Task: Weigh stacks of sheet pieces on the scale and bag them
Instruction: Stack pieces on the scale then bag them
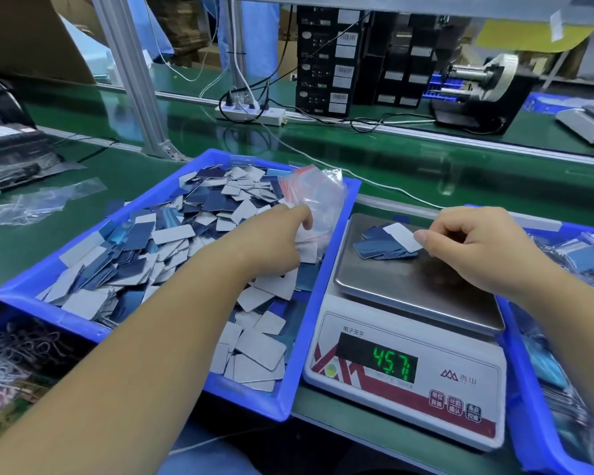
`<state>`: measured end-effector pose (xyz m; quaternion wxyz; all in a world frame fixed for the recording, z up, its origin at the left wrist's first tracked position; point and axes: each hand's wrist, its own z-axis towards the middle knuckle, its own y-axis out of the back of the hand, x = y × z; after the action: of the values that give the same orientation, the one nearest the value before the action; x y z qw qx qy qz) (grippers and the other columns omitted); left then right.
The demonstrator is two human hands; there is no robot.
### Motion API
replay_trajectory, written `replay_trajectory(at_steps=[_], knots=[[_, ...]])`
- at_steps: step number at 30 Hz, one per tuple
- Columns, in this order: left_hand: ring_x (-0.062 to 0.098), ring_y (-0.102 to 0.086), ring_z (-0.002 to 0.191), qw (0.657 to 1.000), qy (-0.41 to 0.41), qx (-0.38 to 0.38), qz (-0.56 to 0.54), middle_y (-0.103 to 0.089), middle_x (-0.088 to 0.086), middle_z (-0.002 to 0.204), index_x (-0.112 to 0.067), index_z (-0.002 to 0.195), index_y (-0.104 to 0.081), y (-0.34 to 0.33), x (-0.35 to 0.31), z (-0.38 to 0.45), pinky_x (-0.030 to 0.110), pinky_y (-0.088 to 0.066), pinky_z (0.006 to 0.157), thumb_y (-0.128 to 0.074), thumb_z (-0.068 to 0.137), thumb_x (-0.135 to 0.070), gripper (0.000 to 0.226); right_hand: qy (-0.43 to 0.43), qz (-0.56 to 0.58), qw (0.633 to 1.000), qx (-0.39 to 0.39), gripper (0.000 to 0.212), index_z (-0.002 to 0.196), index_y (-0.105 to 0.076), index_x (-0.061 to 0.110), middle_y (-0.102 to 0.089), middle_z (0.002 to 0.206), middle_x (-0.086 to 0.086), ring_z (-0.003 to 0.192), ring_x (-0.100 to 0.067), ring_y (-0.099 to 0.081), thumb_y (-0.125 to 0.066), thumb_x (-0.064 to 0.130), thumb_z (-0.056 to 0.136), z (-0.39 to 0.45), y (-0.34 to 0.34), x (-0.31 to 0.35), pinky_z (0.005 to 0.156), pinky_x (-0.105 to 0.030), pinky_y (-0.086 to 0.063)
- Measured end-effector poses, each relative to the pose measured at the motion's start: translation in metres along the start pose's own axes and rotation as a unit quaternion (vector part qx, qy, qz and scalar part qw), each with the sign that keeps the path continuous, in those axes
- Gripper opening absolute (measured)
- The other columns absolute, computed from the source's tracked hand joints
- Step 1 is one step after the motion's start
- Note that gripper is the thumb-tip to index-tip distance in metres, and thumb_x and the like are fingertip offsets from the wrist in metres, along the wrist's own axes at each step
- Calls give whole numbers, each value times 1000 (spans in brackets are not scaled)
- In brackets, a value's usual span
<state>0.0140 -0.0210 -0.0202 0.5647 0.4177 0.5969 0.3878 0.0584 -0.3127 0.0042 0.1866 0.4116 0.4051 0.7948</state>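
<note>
A white scale (405, 378) with a steel pan (391, 282) reads 45.7. On the pan lies a small stack of blue sheet pieces (381, 246). My right hand (477, 248) pinches a white piece (403, 236) on top of that stack. Left of the scale, a blue tray (288, 389) holds a heap of loose blue and grey sheet pieces (158, 248). My left hand (271, 241) reaches into that tray, its fingers at a bundle of clear zip bags with red strips (318, 193).
Another blue tray (528, 389) at the right holds filled bags. Loose clear bags (38, 204) lie on the green mat at the left. Behind stand a metal post (134, 84), a power strip (251, 113) with cables, black boxes and a tape dispenser (484, 87).
</note>
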Motion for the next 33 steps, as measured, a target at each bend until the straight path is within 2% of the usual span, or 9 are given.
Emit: replay_trajectory(at_steps=[3,6,9,12,15,21,24,28,33], knots=[[21,-57,98,999,15,-26,-18,-53,-2,118,-32,118,-47,0,3,2,42,-55,83,-66,87,-15,40,-1,1,1000,-1,35,58,-58,18,-58,62,4,64,-14,-52,-65,32,90,-1,0,2,57,-27,-39],[19,-55,98,998,23,-48,-29,-55,-2,113,-29,113,-52,0,4,3,36,-51,81,-70,85,-14,36,-3,-1,1000,0,35,59,-58,18,-58,62,4,64,-13,-52,-64,33,90,-1,2,2,57,-25,-39],[22,-57,91,989,67,-117,-59,-60,0,105,-29,100,-54,5,5,3,34,-48,70,-60,84,-3,31,1,2,1000,-5,35,58,-58,18,-57,63,7,60,-10,-50,-65,31,90,-2,3,3,52,-16,-35],[24,-56,83,965,121,-217,-80,-60,1,101,-28,96,-53,13,7,2,33,-43,60,-55,85,-1,29,4,3,1000,-4,36,58,-57,18,-57,63,8,58,-7,-48,-66,29,91,-2,3,3,53,-15,-35],[23,-57,85,944,125,-269,-145,-58,-1,103,-29,97,-53,17,4,0,36,-48,65,-53,88,0,31,2,3,1000,-1,36,58,-57,17,-56,63,8,59,-8,-47,-64,32,90,-1,3,4,52,-16,-35],[16,-57,67,939,101,-194,-266,-58,-5,96,-33,89,-57,23,-21,3,27,-47,51,-52,91,-4,30,-3,8,1000,-6,38,56,-54,20,-55,62,12,58,-7,-46,-65,31,90,-1,5,3,52,-13,-34],[3,-57,54,925,63,-157,-341,-59,-3,86,-30,90,-62,27,-40,2,17,-42,43,-58,92,-3,28,-8,7,1000,-10,39,55,-53,20,-54,61,13,57,-6,-45,-66,29,91,-1,5,0,52,-13,-33],[22,-61,78,880,3,-77,-468,-62,9,93,-27,92,-65,25,-77,3,31,-47,67,-60,91,1,28,-8,-5,1000,-12,39,56,-53,18,-53,60,13,57,-6,-45,-65,30,91,1,5,-2,52,-13,-32],[2,-56,67,922,-61,-68,-376,-61,-8,82,-28,93,-63,2,-115,9,10,-42,53,-61,90,-5,23,-18,-4,1000,-11,37,56,-53,15,-50,57,5,56,-8,-42,-67,24,89,2,7,-7,54,-22,-32]])
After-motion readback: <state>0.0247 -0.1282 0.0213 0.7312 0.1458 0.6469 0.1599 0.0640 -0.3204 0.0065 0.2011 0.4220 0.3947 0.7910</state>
